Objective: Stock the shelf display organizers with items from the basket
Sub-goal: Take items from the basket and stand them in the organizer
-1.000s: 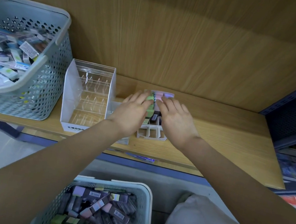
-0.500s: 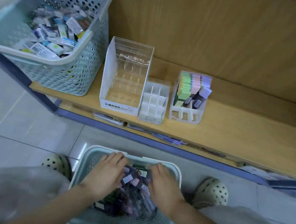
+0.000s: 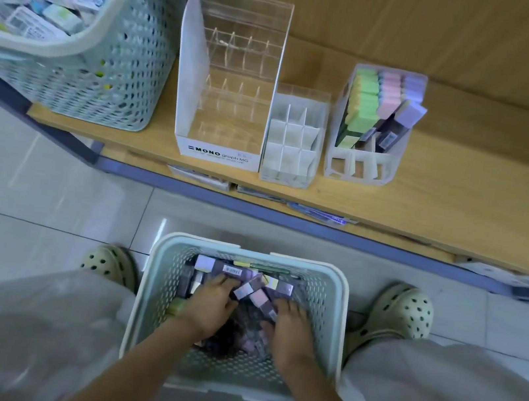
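A pale green basket (image 3: pixel 339 319) stands on the floor between my feet, filled with purple and dark boxes (image 3: pixel 223 268). Both hands are down in the pile. My left hand (image 3: pixel 209 307) curls its fingers round a lavender-ended box (image 3: pixel 247 290). Beside it, my right hand (image 3: pixel 291 331) curls round another purple box (image 3: pixel 265 304). On the shelf, the right organizer (image 3: pixel 359 175) holds rows of green, pink and purple items at its back. A small white grid organizer (image 3: pixel 286 172) and a tall clear MONO display (image 3: pixel 217 153) hold nothing.
A second perforated basket (image 3: pixel 120 73) full of small white and blue packs stands on the wooden shelf (image 3: pixel 466 184) at the left. My clogs (image 3: pixel 402 308) flank the floor basket on grey tiles. A lower shelf edge (image 3: pixel 288 218) juts out below.
My hands left the right organizer, dropped into the floor basket and have dug deeper among the boxes. The view has tilted down and closer.
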The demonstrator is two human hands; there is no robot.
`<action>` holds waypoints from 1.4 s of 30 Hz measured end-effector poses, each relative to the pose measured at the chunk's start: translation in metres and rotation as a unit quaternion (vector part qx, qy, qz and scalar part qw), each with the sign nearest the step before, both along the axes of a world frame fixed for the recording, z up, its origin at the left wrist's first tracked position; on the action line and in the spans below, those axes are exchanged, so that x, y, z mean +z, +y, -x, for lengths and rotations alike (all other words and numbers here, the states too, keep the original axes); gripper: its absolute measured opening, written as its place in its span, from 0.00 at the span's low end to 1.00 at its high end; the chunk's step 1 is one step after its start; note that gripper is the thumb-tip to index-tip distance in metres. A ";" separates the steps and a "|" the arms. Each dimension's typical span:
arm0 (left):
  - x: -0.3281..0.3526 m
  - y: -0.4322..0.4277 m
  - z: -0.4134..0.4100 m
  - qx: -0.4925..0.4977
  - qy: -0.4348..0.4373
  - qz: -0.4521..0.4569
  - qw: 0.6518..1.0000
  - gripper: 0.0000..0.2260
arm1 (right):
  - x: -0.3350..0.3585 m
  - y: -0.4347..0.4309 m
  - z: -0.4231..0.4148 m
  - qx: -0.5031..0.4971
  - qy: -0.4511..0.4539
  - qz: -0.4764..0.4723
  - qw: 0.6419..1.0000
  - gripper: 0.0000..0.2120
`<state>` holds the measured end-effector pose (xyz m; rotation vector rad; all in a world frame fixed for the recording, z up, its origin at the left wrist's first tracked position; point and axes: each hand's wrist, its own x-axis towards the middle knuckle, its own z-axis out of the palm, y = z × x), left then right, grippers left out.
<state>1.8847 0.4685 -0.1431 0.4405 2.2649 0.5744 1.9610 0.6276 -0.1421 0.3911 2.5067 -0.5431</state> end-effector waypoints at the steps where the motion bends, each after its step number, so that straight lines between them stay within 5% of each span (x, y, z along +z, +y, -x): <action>1: -0.002 0.001 -0.001 -0.003 0.003 0.017 1.000 0.19 | 0.000 0.001 0.001 -0.003 0.000 0.002 1.000 0.19; 6: -0.005 0.007 -0.005 -0.016 -0.010 0.067 0.998 0.10 | 0.004 0.005 0.004 -0.012 -0.022 0.036 0.999 0.12; 11: 0.024 0.006 -0.008 0.140 -0.047 -0.081 0.986 0.05 | 0.028 0.012 0.006 -0.095 0.003 0.131 0.987 0.04; 16: 0.065 0.009 -0.014 0.271 -0.101 -0.180 0.940 0.04 | 0.056 0.005 0.010 -0.245 0.041 0.339 0.907 0.08; 20: 0.083 0.014 -0.030 0.364 -0.198 -0.266 0.870 0.07 | 0.075 -0.020 0.005 -0.271 0.108 0.413 0.863 0.08; 23: 0.084 0.011 -0.040 0.408 -0.202 -0.292 0.841 0.21 | 0.083 -0.036 -0.001 -0.252 0.150 0.396 0.870 0.06; 27: 0.091 0.009 -0.051 0.401 -0.142 -0.291 0.857 0.08 | 0.089 -0.047 -0.009 -0.132 0.168 0.351 0.912 0.05; 30: 0.091 -0.002 -0.048 0.423 -0.094 -0.284 0.855 0.08 | 0.080 -0.036 -0.009 -0.013 0.200 0.272 0.941 0.10; 37: 0.090 -0.025 -0.032 0.416 -0.071 -0.233 0.876 0.06 | 0.031 0.011 -0.004 -0.030 -0.024 0.176 0.984 0.21; 42: 0.094 -0.023 -0.035 0.417 -0.086 -0.240 0.872 0.08 | 0.017 0.005 -0.002 0.038 -0.063 0.105 0.992 0.16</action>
